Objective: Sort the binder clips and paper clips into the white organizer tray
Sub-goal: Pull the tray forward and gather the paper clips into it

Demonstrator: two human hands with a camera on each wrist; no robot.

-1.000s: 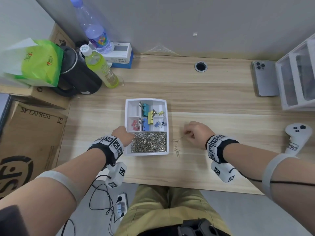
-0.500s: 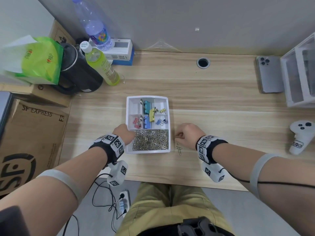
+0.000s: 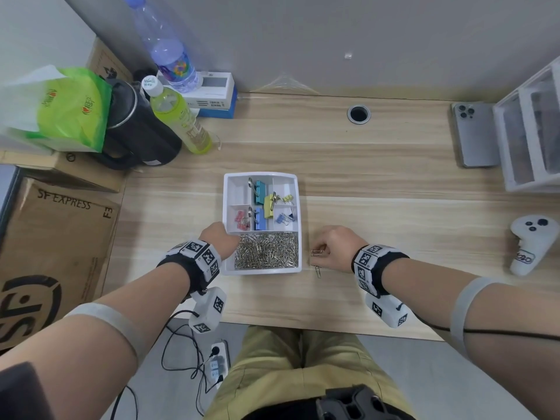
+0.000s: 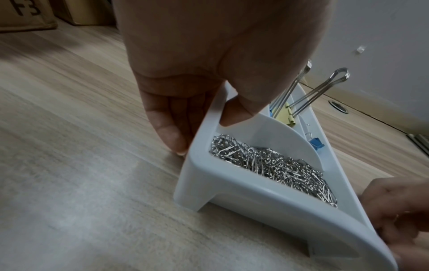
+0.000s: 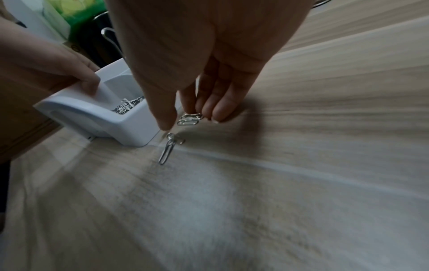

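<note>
The white organizer tray (image 3: 300, 225) sits mid-table, its near compartment full of silver paper clips (image 3: 266, 253). Its smaller compartments hold teal (image 3: 259, 192), yellow (image 3: 269, 206), blue (image 3: 258, 218) and small pink (image 3: 241, 219) binder clips. My left hand (image 3: 224, 237) grips the tray's left wall (image 4: 232, 192), thumb inside and fingers outside. My right hand (image 3: 324, 250) is just right of the tray, fingertips (image 5: 209, 113) resting on a few loose paper clips (image 5: 190, 118) on the table, thumb close beside them. One more clip (image 5: 168, 149) lies nearer me.
A phone (image 3: 475, 134) and a white drawer unit (image 3: 533, 131) stand at the back right, and a white controller (image 3: 530, 244) lies at the right. Bottles (image 3: 181, 119), a black kettle (image 3: 139, 131) and a cardboard box (image 3: 54, 237) crowd the left. The table's front edge is close behind my wrists.
My right hand has slid left across the table towards the tray, and the loose paper clips are now at its fingertips. The left hand has kept its hold on the tray.
</note>
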